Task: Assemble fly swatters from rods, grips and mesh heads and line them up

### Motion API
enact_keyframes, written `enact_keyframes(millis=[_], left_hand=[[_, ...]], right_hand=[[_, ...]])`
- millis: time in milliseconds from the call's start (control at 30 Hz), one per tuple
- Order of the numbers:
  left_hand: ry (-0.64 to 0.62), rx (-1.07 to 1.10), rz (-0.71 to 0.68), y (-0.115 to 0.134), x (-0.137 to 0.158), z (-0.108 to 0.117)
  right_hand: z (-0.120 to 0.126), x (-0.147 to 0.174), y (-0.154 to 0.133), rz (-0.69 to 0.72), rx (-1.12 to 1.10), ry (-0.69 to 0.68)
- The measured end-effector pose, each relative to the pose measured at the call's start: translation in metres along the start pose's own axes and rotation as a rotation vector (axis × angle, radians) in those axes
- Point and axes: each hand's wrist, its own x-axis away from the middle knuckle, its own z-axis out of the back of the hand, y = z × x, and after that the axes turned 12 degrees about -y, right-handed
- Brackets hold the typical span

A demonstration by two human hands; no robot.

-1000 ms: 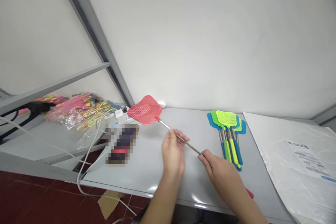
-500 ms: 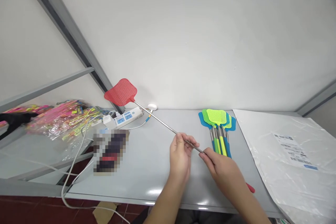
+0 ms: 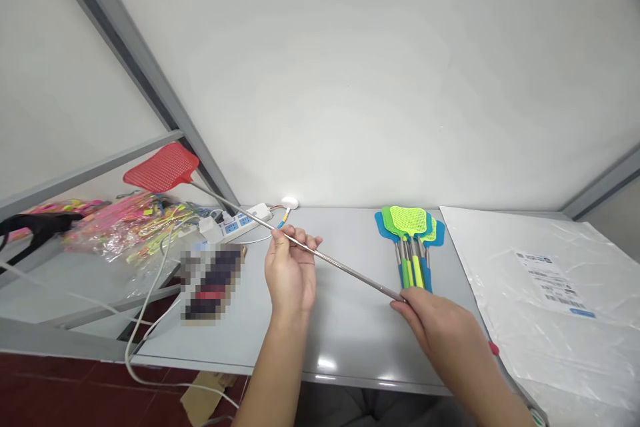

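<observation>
A red fly swatter (image 3: 165, 168) with a perforated head and a long metal telescopic rod slants across the view above the table. My left hand (image 3: 293, 267) is closed round the middle of the rod, palm up, with the thumb along it. Lower on the right, my right hand (image 3: 440, 320) grips the rod's near end. The red handle tip shows beyond my right wrist; the rest of the handle is hidden by that hand. Behind my right hand lies a bundle of green, yellow and blue fly swatters (image 3: 411, 221), their handles partly covered.
A white plastic mailing bag (image 3: 505, 267) with a label covers the table's right side. At the left are a power strip (image 3: 245, 221) with cables, a pixelated item (image 3: 215, 287) and a heap of colourful plastic-wrapped goods (image 3: 135, 223). A grey metal frame stands there too.
My left hand has moved left along with the swatter head, and the hands are farther apart. More of the metal rod now shows between them; it has been drawn out longer.
</observation>
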Motion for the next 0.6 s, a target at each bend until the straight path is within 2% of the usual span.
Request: enact_keyframes(millis=[100, 200, 267, 433, 500, 600], left_hand=[[0.008, 0.013, 0.045, -0.016, 0.014, -0.012], [-0.076, 0.01, 0.176, -0.033, 0.032, -0.027], [-0.099, 0.013, 0.184, -0.036, 0.036, -0.032], [0.064, 0.088, 0.073, -0.013, 0.005, -0.016], [0.03, 0.091, 0.104, -0.007, -0.005, -0.01], [-0.052, 0.106, 0.207, -0.012, -0.007, -0.007]], right_hand=[[0.007, -0.009, 0.003, -0.026, -0.017, -0.001], [0.01, -0.021, -0.002, -0.017, -0.043, 0.016], [0.008, -0.024, -0.006, -0.014, -0.063, 0.001], [0.001, -0.011, 0.0, -0.066, -0.029, -0.156], [-0.001, -0.003, 0.008, -0.071, -0.023, -0.171], [0.003, 0.007, 0.022, -0.069, 0.002, -0.127]])
